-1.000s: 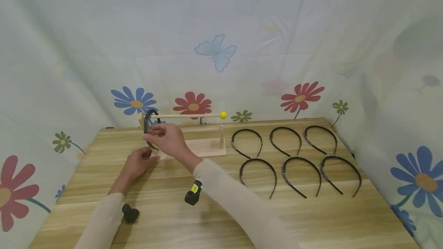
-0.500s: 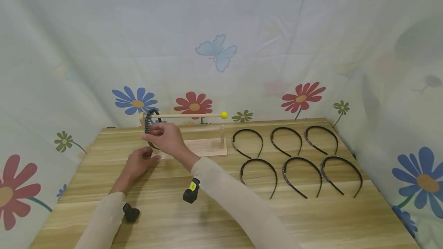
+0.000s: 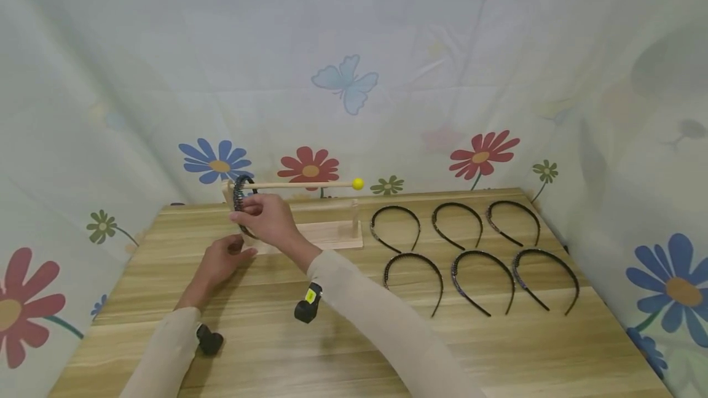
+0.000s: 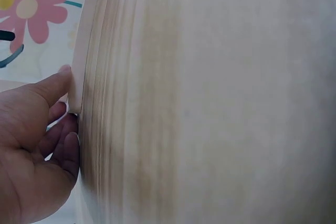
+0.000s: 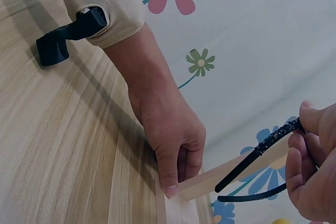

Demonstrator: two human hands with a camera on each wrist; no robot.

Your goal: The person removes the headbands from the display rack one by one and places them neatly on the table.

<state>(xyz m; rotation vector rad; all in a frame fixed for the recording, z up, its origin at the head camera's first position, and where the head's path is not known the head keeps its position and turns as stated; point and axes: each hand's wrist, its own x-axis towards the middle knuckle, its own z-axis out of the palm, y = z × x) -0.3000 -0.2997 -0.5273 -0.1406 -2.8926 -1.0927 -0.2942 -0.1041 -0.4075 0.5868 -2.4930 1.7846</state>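
Observation:
A wooden stand with a flat base (image 3: 332, 236) and a horizontal rod (image 3: 304, 185) tipped by a yellow ball (image 3: 357, 183) is at the table's back left. Around the rod's left end hangs a dark, toothed headband (image 3: 239, 190). My right hand (image 3: 271, 221) pinches this headband's side between thumb and fingers. In the right wrist view the headband's (image 5: 273, 139) speckled band and two free ends show beside the stand's upright (image 5: 231, 174). My left hand (image 3: 218, 261) grips the base's near left corner, thumb on top; the left wrist view shows the thumb and fingers (image 4: 52, 85) at that edge.
Several dark headbands lie in two rows on the right of the wooden table (image 3: 265, 349), such as one at the front right (image 3: 558, 258). A flowered cloth (image 3: 409, 121) rises behind the table and along both sides.
The right hand and the headband it pinches have shifted very slightly right near the rod's left end. The left hand stays at the base; the headbands on the table have not moved.

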